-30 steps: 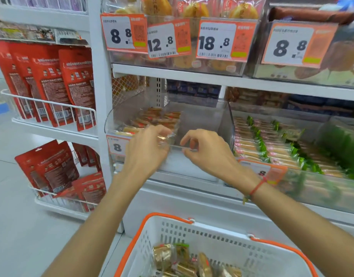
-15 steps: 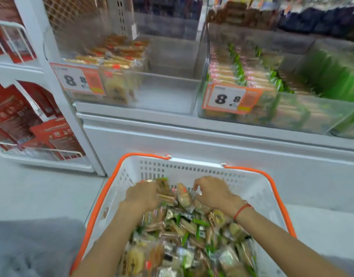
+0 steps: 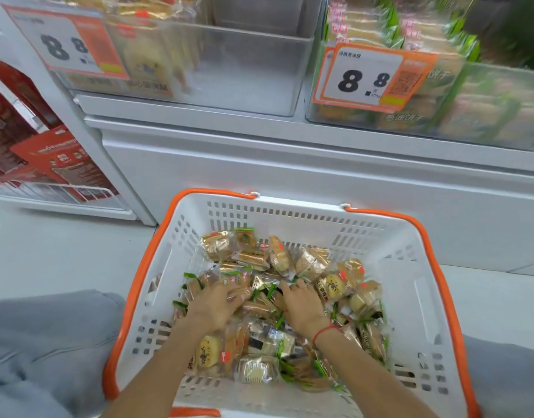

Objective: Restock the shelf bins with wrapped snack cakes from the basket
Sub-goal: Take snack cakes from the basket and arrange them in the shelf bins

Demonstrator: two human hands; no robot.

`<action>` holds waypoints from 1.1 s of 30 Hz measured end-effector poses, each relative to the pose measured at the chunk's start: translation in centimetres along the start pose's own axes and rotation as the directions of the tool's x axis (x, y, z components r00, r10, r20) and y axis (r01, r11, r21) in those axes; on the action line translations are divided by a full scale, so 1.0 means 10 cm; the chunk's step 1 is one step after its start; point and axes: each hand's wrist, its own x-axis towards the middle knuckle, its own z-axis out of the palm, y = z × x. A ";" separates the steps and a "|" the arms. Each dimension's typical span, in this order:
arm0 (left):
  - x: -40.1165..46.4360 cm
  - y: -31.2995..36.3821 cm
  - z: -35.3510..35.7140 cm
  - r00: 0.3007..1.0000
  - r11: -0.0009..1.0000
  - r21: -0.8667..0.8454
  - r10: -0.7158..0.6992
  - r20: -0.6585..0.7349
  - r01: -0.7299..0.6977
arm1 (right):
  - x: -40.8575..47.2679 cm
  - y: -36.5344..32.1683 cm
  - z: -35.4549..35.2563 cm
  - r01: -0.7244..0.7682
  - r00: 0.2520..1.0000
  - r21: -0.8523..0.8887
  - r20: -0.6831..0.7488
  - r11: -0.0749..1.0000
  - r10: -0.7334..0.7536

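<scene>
While you knelt at the shelf, both your hands were down in the white basket (image 3: pixel 410 236) with its orange rim, buried in the heap of wrapped snack cakes (image 3: pixel 278 260). Your left hand (image 3: pixel 213 306) lay palm-down on the pile with fingers bent over the packets, and your right hand (image 3: pixel 300 303), a red cord at its wrist, did likewise; whether either had actually closed on a packet could not be told. Above, the left clear bin (image 3: pixel 244 67) held a few cakes at its left side, bare toward the right. Just beside it, the right clear bin (image 3: pixel 501 110) was packed with green-edged packets. Each bin carried an 8.8 price tag (image 3: pixel 365 76).
</scene>
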 end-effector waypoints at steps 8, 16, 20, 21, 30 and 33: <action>0.08 0.10 -0.11 0.986 1.000 -0.004 -0.009 -0.166 0.009 | -0.06 0.27 -0.58 -0.119 0.957 0.560 0.286 0.820 -0.057; -0.07 0.99 -0.71 0.959 0.796 -0.535 0.247 -0.138 -0.282 | -0.53 0.81 -1.90 0.049 0.974 0.637 0.139 0.770 -0.177; -0.22 1.45 -0.94 0.906 0.744 -0.516 0.362 -0.222 -0.424 | -0.87 1.05 -2.35 0.108 0.987 0.679 0.014 0.726 -0.160; -0.26 1.58 -0.99 0.883 0.721 -0.509 0.389 -0.263 -0.470 | -0.97 1.09 -2.45 0.119 0.988 0.720 -0.019 0.684 -0.152; -0.49 2.20 -1.31 0.713 0.535 -0.484 0.405 -0.573 -0.692 | -1.36 1.28 -2.72 0.367 0.899 0.821 -0.434 0.438 0.059; -0.59 2.35 -1.42 0.635 0.498 -0.421 0.421 -0.647 -0.758 | -1.41 1.32 -2.84 0.495 0.795 0.711 -0.602 0.500 0.070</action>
